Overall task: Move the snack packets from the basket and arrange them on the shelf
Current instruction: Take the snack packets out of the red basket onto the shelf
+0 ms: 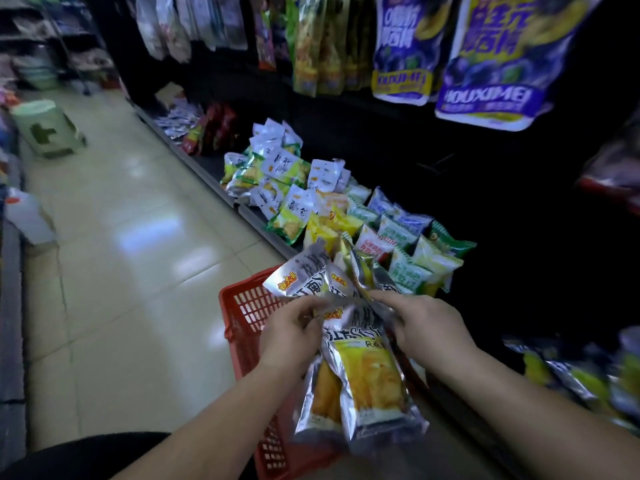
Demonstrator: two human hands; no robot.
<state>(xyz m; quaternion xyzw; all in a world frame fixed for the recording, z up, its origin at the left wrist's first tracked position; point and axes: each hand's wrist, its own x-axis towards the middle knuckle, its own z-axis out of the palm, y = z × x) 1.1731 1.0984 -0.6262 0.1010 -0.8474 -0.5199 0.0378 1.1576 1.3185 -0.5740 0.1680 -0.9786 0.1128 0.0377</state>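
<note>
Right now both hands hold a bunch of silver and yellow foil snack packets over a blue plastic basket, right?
Not quite: the head view shows the plastic basket is red, not blue. The left hand and right hand do hold the silver and yellow foil snack packets over it.

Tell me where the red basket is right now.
In the lower centre of the head view, the red basket sits beside the bottom shelf edge, beneath the left hand and right hand holding silver snack packets.
</note>
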